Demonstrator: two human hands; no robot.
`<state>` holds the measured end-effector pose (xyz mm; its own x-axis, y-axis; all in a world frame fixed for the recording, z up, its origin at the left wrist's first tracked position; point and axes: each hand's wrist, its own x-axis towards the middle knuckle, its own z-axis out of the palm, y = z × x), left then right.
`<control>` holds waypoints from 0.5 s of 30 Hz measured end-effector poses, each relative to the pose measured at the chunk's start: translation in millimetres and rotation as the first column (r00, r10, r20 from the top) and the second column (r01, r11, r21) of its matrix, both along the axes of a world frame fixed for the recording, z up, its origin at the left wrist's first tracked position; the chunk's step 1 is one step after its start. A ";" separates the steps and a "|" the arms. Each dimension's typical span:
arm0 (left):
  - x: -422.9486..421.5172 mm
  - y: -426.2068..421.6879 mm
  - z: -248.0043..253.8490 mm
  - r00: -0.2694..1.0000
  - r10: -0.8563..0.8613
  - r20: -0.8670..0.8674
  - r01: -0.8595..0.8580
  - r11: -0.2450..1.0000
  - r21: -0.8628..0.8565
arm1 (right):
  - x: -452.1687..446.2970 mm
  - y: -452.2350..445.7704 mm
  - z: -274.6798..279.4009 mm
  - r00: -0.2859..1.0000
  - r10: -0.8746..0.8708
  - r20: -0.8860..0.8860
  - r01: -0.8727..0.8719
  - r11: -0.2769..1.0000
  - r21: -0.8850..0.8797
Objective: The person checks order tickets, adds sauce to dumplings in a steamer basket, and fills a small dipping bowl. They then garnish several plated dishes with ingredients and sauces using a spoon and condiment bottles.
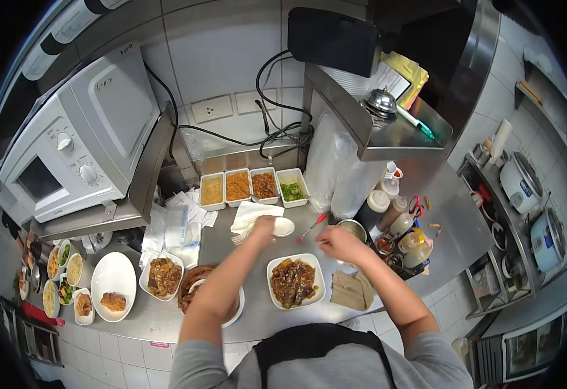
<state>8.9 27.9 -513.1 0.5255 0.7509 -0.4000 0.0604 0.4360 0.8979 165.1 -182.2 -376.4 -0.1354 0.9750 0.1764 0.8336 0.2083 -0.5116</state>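
Observation:
My left hand [262,231] is closed at the edge of a small white oval dish [284,226], its fingertips partly hidden. Beside it lie white napkins [251,216] and some thin white pieces. My right hand [338,246] is curled with its fingers together, near a round metal container [354,229]; whatever it may hold is hidden. A red-tipped pen-like stick [311,228] lies between the hands. Below them sits a square white bowl of brown saucy food [294,281], with a folded brown cloth [352,290] to its right.
Four white trays of toppings [237,188] line the wall. Squeeze bottles [400,223] and red-handled scissors [416,207] crowd the right. More filled bowls [164,277] and a large oval plate [114,285] stand left. A microwave [82,129] and a steel shelf [400,139] overhang the counter.

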 end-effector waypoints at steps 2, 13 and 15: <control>47.1 9.4 -34.1 0.981 0.144 -0.132 -0.116 0.973 0.199 | 19.6 -7.6 4.8 0.996 -0.079 -0.034 0.082 0.995 0.064; 53.1 -27.2 26.3 0.955 0.179 -0.238 -0.098 0.943 0.317 | 28.9 149.3 -40.1 0.987 -0.104 0.120 0.098 0.994 0.054; 4.3 -54.5 76.2 0.995 0.098 -0.001 -0.096 0.977 0.189 | 28.5 183.2 -65.1 0.977 -0.103 0.189 0.108 0.994 -0.017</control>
